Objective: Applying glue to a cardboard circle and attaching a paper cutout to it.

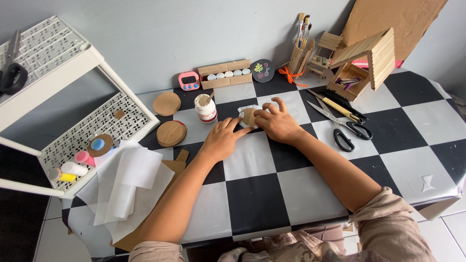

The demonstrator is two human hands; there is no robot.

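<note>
My left hand (222,139) lies flat on the checkered table (272,194), its forefinger stretched toward a small round cardboard piece (248,116) that sits on a scrap of white paper. My right hand (277,122) presses its fingertips on the right side of that piece, holding it down. An open white glue jar (205,108) with a stick in it stands just left of my hands.
Two cardboard discs (167,103) (171,133) lie left of the jar. Black scissors (345,127) and a craft knife lie to the right. At the back stand a pink timer (189,80), a brush holder (300,53) and a popsicle-stick house (366,60). White paper sheets (127,182) and a white rack (87,131) are at left.
</note>
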